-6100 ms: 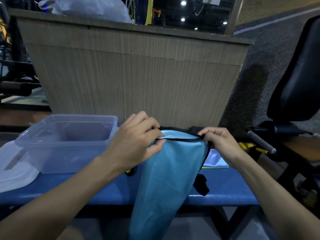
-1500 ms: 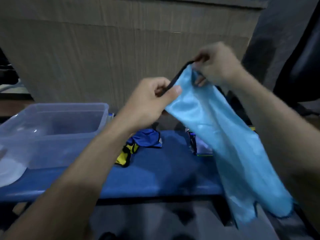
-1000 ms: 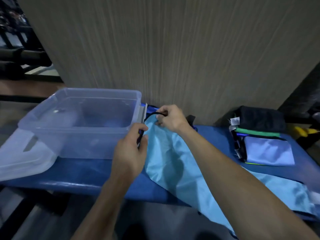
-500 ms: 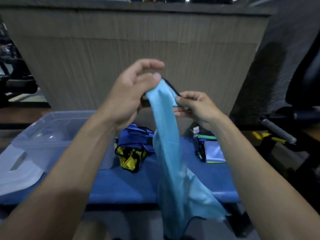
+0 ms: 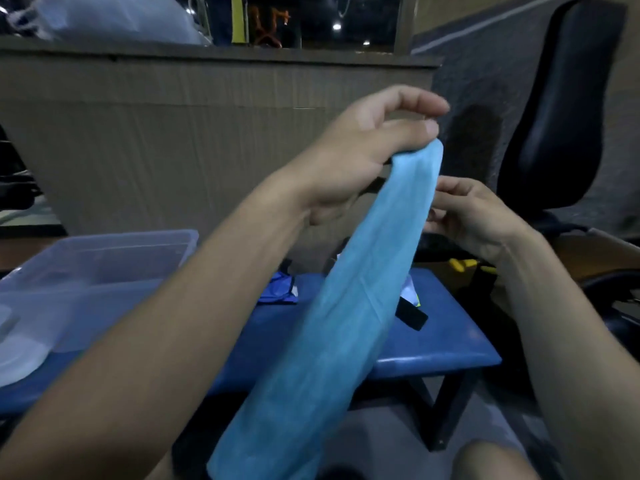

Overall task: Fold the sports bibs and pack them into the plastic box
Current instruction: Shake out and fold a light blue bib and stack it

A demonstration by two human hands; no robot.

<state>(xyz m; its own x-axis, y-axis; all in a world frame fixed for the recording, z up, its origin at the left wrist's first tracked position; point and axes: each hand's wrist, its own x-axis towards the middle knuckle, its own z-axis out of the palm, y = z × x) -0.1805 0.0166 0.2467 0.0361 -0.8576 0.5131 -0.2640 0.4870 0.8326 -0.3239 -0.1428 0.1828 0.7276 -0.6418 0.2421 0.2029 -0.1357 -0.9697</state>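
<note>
While the left hand [image 5: 367, 147] is raised in front of the wooden counter [image 5: 180, 140], its thumb and fingers pinch the top end of a light blue bib [image 5: 349, 306], which hangs down as a long, bunched strip — slanting from the hand toward the lower left of the view, in the air above and in front of the blue bench [image 5: 443, 341]. The right hand [image 5: 474, 216] sits just behind and to the right of the strip, lower than the left, with its fingers bent toward the cloth; whether they pinch an edge or only touch it cannot be told, since the fabric hides the fingertips and the frame is blurred.

The clear plastic box [image 5: 104, 271] stands open on the left end of the bench, well apart from the held bib, and its lid [image 5: 17, 351] lies just beside it at the left edge. On the bench behind the hanging strip lie a crumpled dark blue bib [image 5: 280, 289] and — mostly hidden — some folded cloth with a black strap [image 5: 412, 315]. A black chair [image 5: 568, 126] stands to the right.
</note>
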